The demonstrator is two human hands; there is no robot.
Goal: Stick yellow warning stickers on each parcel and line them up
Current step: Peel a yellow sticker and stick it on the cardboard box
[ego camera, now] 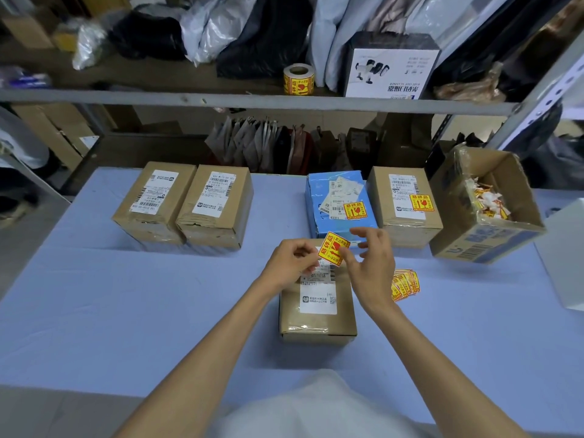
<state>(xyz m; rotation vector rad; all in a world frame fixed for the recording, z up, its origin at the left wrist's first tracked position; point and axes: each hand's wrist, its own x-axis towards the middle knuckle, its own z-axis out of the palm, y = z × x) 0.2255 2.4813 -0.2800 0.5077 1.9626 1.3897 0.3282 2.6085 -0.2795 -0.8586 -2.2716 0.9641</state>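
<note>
The left hand (294, 260) and right hand (371, 267) each pinch an edge of one yellow sticker (333, 249) — the right's spare fingers (363, 231) fanned clear — holding it just above the near brown parcel (316, 308), probably to peel its backing before pressing down.

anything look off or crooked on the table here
The open carton at the table's right edge sits tilted, holding crumpled sticker backings. The blue parcel carries overlapping, crooked white labels. Nothing else stands out.

The table (126, 311) carries four brown parcels (317, 314) and one blue parcel (319, 197). Two yellow stickers (355, 210) are stuck on far-right parcels, a third sticker (334, 249) is held, and one loose stack (404, 284) lies near right. One sticker roll (298, 79) stands on the far shelf (252, 101).
</note>
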